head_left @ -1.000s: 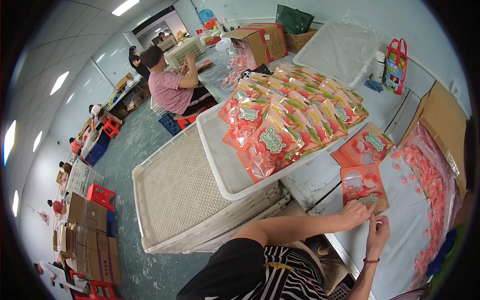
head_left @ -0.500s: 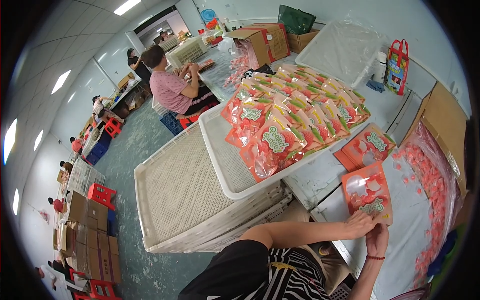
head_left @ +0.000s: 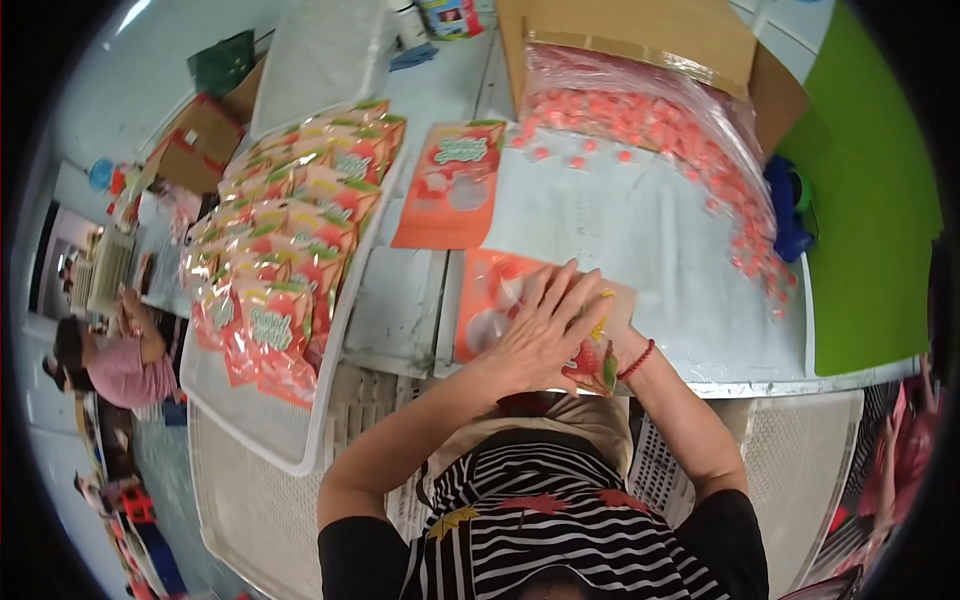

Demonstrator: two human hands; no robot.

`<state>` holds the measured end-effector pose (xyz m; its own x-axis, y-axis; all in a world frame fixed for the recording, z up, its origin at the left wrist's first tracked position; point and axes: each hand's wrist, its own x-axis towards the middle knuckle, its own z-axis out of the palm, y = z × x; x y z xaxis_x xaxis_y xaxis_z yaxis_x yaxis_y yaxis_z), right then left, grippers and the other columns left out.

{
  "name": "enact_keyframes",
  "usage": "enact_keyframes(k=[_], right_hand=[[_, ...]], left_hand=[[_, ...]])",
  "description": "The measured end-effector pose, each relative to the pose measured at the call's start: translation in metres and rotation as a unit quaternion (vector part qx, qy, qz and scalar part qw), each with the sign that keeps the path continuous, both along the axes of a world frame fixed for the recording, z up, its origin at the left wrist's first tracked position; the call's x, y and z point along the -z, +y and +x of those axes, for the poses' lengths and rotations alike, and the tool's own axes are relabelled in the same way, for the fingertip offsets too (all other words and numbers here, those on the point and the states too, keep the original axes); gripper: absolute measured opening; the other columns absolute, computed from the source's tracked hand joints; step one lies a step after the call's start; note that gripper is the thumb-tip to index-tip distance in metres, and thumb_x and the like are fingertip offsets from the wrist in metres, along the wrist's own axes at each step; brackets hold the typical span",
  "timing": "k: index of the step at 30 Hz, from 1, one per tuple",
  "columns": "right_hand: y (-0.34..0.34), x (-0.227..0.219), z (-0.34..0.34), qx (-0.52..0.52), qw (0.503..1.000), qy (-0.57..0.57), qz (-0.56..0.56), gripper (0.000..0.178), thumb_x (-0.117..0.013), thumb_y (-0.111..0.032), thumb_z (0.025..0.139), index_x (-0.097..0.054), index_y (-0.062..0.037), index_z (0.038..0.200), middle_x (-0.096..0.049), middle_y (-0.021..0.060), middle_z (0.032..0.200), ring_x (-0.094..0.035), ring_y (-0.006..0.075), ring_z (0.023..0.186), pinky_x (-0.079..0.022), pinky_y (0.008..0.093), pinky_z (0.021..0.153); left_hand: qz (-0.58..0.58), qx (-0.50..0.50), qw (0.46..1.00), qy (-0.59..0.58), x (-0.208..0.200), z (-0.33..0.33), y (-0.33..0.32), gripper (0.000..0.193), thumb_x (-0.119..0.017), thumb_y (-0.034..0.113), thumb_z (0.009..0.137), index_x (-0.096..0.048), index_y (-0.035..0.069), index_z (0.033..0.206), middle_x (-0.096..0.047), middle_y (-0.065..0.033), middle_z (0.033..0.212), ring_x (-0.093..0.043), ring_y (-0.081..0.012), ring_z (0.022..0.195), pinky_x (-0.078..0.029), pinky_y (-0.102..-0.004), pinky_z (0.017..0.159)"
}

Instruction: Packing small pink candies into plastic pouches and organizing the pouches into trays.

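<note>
Filled pouches banked in the tray; one flat pouch under the hands at the table's front edge

White table (head_left: 580, 220): worktop for everything here, with a seam running front to back near its left side.

Cardboard box (head_left: 630, 32): at the far edge, mouth toward the person, plastic liner (head_left: 640, 66) bulging out.

White tray (head_left: 238, 422): along the left, near end reaching past the line of the front edge, above a mesh crate (head_left: 235, 510). Carries overlapping rows of plump filled pouches (head_left: 275, 270); bare floor at its near end.

Spare flat pouches (head_left: 455, 190): small stack by the seam, between tray and box.

Working pouch (head_left: 487, 325): lying at the front edge, just right of the seam. Visible end looks flat, probably unfilled; middle covered.

Left hand (head_left: 540, 335): laid over the pouch, fingers extended and somewhat parted, pressing rather than gripping, it seems. Right hand (head_left: 628, 345): at the pouch's right end, fingers hidden; cannot tell how far closed or whether it has hold.

Wrapped pink candies (head_left: 620, 115): heaped at the box mouth, trailing along the right edge toward the front corner.

Progress, my reading: a large batch done; this pouch at an early stage, likely awaiting candies; spare stack and plenty of loose candies left.
</note>
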<state>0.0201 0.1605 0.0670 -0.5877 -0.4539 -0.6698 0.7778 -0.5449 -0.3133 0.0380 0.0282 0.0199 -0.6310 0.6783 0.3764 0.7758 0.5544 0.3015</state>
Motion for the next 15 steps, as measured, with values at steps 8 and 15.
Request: enact_keyframes(k=[8, 15], right_hand=[[0.061, 0.09, -0.004, -0.173, 0.919, 0.353, 0.037, 0.035, -0.05, -0.016, 0.095, -0.049, -0.0054, 0.128, -0.057, 0.0093, 0.12, -0.057, 0.0197, 0.107, -0.051, 0.0323, 0.087], [0.066, 0.085, -0.055, -0.155, 0.9, 0.392, 0.112, 0.022, -0.056, -0.015, 0.092, -0.061, 0.0015, 0.105, -0.063, 0.0029, 0.093, -0.059, 0.0102, 0.078, -0.049, 0.0246, 0.071]], left_hand=[[-0.017, -0.068, 0.997, 0.03, 0.023, 0.008, 0.026, 0.086, -0.082, 0.018, 0.048, -0.045, 0.0, 0.124, -0.038, -0.0244, 0.131, -0.041, -0.0407, 0.116, -0.03, -0.0539, 0.098], [-0.032, -0.191, 0.981, 0.025, 0.017, -0.024, 0.008, 0.064, -0.067, 0.003, 0.064, -0.045, 0.001, 0.123, -0.051, -0.0191, 0.109, -0.053, -0.0349, 0.094, -0.041, -0.0448, 0.086]])
